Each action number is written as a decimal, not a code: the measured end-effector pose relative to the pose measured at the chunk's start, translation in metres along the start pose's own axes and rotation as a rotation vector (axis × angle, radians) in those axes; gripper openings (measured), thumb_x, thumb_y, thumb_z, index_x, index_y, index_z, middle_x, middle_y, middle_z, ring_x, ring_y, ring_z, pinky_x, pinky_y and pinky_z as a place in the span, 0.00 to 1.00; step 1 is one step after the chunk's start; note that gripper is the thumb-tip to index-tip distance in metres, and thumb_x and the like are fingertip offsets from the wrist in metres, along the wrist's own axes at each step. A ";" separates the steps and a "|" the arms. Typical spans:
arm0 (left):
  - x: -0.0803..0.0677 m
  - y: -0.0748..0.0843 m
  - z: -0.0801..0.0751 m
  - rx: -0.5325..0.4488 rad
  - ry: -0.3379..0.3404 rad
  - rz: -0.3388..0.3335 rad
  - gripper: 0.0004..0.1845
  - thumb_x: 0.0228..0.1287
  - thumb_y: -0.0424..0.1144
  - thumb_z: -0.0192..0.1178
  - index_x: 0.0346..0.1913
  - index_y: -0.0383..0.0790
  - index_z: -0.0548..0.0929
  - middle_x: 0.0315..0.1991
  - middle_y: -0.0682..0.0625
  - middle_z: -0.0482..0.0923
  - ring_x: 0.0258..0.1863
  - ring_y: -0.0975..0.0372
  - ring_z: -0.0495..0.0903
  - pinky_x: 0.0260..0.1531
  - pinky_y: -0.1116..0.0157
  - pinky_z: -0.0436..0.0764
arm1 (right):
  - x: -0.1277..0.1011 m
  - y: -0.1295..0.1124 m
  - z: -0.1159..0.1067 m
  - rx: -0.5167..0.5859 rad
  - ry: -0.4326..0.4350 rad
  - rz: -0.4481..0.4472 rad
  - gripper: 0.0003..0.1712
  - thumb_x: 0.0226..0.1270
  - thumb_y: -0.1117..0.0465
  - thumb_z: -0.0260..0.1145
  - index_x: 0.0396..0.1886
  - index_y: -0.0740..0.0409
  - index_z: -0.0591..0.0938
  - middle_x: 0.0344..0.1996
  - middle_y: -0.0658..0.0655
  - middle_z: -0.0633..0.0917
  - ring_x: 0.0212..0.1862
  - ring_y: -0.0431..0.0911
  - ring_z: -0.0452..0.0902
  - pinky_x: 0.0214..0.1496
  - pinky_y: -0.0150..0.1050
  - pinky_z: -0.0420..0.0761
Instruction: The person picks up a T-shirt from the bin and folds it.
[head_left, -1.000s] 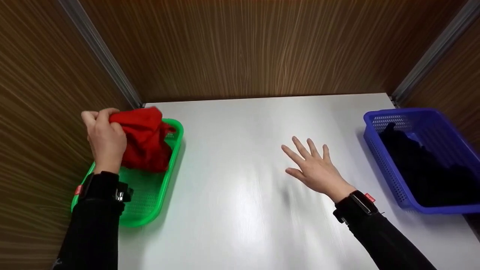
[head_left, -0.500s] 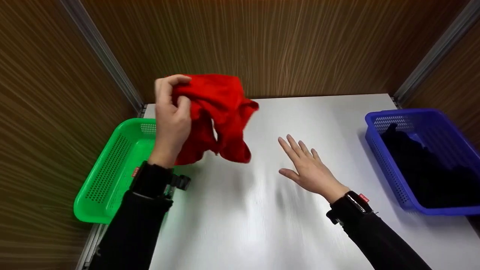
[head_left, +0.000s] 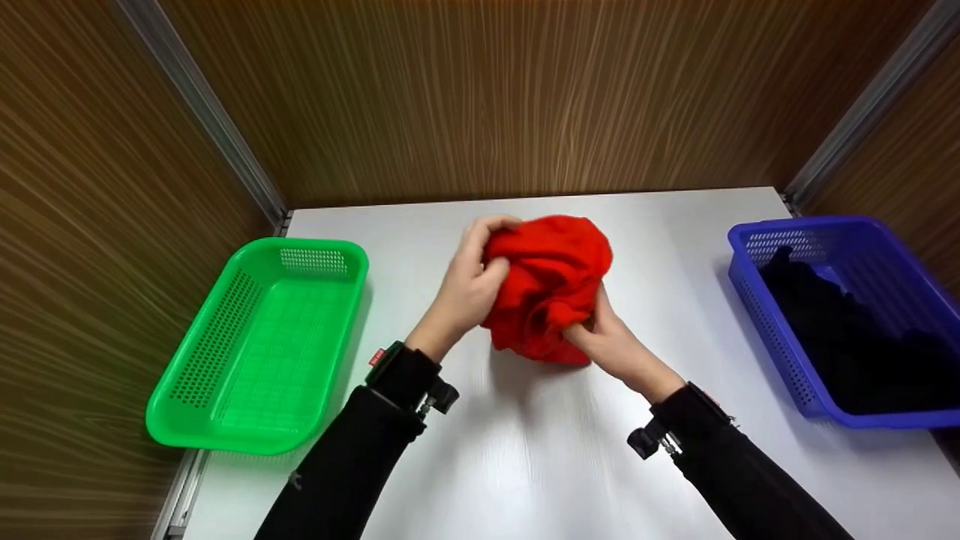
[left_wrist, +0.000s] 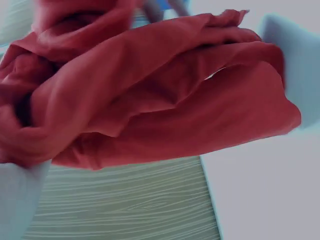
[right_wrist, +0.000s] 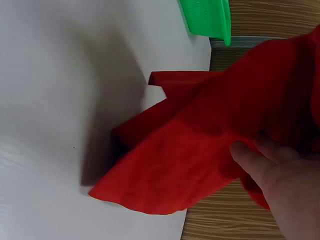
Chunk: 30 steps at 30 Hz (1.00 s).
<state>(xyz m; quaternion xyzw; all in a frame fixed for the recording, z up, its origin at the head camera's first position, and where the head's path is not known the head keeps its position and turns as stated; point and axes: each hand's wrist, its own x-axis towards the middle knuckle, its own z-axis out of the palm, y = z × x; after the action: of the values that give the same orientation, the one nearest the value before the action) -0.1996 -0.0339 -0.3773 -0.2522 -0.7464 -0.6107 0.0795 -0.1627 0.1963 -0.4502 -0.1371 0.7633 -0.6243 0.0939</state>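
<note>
A crumpled red garment [head_left: 551, 262] is held up above the white table [head_left: 480, 465]; its exact kind cannot be told from the folds. My left hand [head_left: 469, 289] grips its left side, thumb in front and fingers over the top edge. At the lower right, my right hand [head_left: 615, 341] holds the cloth, its fingertips hidden in the folds. The right wrist view shows a loose flap of the garment [right_wrist: 185, 145] hanging past the right hand [right_wrist: 292, 185]. Bunched folds of the garment [left_wrist: 165, 100] fill much of the left wrist view.
On the left stands a green basket [head_left: 352, 300] with nothing in it. A blue-purple basket [head_left: 772, 345] at the right contains black cloth [head_left: 847, 330]. Wood-grain panels [head_left: 480, 97] enclose the table at the back and sides.
My left hand has lifted the red garment out of the green basket and carried it right to the middle. The right hand, earlier spread and holding nothing, has come to the cloth.
</note>
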 end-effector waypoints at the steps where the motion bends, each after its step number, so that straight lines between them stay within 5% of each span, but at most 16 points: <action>1: -0.002 -0.003 0.002 -0.013 -0.043 -0.052 0.31 0.61 0.21 0.45 0.67 0.42 0.74 0.66 0.48 0.71 0.65 0.62 0.70 0.65 0.61 0.68 | 0.000 0.000 -0.001 0.032 0.017 0.011 0.39 0.75 0.55 0.66 0.77 0.41 0.55 0.70 0.54 0.66 0.69 0.47 0.68 0.68 0.39 0.71; 4: -0.008 -0.014 0.004 -0.020 -0.161 -0.215 0.41 0.57 0.23 0.46 0.74 0.56 0.67 0.66 0.54 0.71 0.63 0.63 0.71 0.64 0.58 0.68 | -0.002 -0.002 -0.004 0.092 0.072 0.030 0.32 0.73 0.58 0.67 0.71 0.49 0.65 0.62 0.55 0.73 0.62 0.47 0.72 0.61 0.37 0.76; 7: -0.015 -0.022 0.003 0.031 -0.278 -0.347 0.44 0.59 0.31 0.49 0.79 0.66 0.59 0.56 0.52 0.77 0.54 0.60 0.75 0.59 0.55 0.71 | -0.003 -0.003 -0.008 0.156 0.115 0.015 0.32 0.68 0.70 0.63 0.71 0.52 0.69 0.53 0.58 0.78 0.52 0.47 0.77 0.52 0.36 0.80; 11: -0.022 -0.029 0.007 0.237 -0.403 -0.441 0.36 0.74 0.55 0.51 0.81 0.66 0.52 0.55 0.46 0.81 0.50 0.60 0.79 0.56 0.54 0.77 | -0.004 -0.001 -0.011 0.202 0.058 -0.054 0.41 0.55 0.79 0.52 0.72 0.54 0.70 0.50 0.60 0.79 0.43 0.47 0.79 0.42 0.36 0.80; 13: -0.024 -0.033 0.010 0.369 -0.425 -0.446 0.38 0.74 0.60 0.51 0.82 0.66 0.50 0.55 0.44 0.83 0.47 0.60 0.81 0.51 0.56 0.80 | -0.005 0.001 -0.011 0.204 -0.021 -0.078 0.38 0.58 0.78 0.51 0.71 0.56 0.70 0.52 0.62 0.78 0.45 0.48 0.79 0.43 0.36 0.80; 16: -0.025 -0.036 0.017 0.545 -0.393 -0.346 0.47 0.69 0.52 0.59 0.82 0.69 0.43 0.47 0.43 0.80 0.40 0.56 0.78 0.46 0.55 0.78 | -0.006 0.004 -0.009 0.192 -0.119 -0.076 0.26 0.73 0.69 0.53 0.69 0.58 0.70 0.57 0.63 0.77 0.51 0.50 0.80 0.48 0.39 0.82; 19: -0.026 -0.037 0.021 0.683 -0.348 -0.174 0.50 0.62 0.46 0.69 0.81 0.70 0.51 0.60 0.45 0.69 0.59 0.55 0.70 0.62 0.52 0.69 | -0.006 0.006 -0.006 0.169 -0.127 -0.055 0.18 0.79 0.63 0.56 0.64 0.60 0.72 0.58 0.62 0.77 0.54 0.50 0.80 0.50 0.38 0.83; 21: -0.027 -0.037 0.023 0.744 -0.331 -0.044 0.40 0.60 0.43 0.71 0.75 0.63 0.67 0.65 0.45 0.62 0.69 0.51 0.62 0.70 0.47 0.61 | -0.005 0.006 -0.004 0.154 -0.106 -0.052 0.16 0.77 0.66 0.57 0.61 0.63 0.72 0.57 0.62 0.77 0.54 0.50 0.80 0.50 0.36 0.82; 24: -0.027 -0.037 0.023 0.828 -0.308 0.175 0.13 0.62 0.35 0.68 0.49 0.48 0.82 0.68 0.44 0.63 0.77 0.46 0.54 0.75 0.40 0.53 | -0.004 0.008 -0.004 0.148 -0.052 -0.055 0.16 0.76 0.69 0.55 0.60 0.64 0.72 0.60 0.60 0.76 0.58 0.50 0.76 0.53 0.35 0.79; 27: -0.028 -0.036 0.022 0.838 -0.317 0.341 0.06 0.60 0.30 0.63 0.35 0.42 0.76 0.60 0.45 0.72 0.75 0.48 0.63 0.76 0.44 0.56 | -0.002 0.010 -0.008 0.189 0.037 -0.047 0.19 0.78 0.68 0.54 0.65 0.62 0.71 0.64 0.59 0.75 0.61 0.49 0.73 0.58 0.35 0.75; 30: -0.032 -0.036 0.021 0.787 -0.430 0.401 0.08 0.59 0.30 0.62 0.32 0.42 0.72 0.42 0.49 0.77 0.55 0.56 0.78 0.69 0.57 0.69 | -0.001 0.012 -0.017 0.257 0.139 -0.012 0.24 0.78 0.69 0.52 0.71 0.58 0.68 0.64 0.59 0.75 0.58 0.49 0.75 0.56 0.35 0.78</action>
<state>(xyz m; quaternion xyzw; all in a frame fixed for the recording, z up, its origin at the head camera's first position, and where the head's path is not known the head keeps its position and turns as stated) -0.1849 -0.0278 -0.4274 -0.4620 -0.8568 -0.1894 0.1287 -0.1679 0.2145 -0.4587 -0.0852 0.6810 -0.7253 0.0539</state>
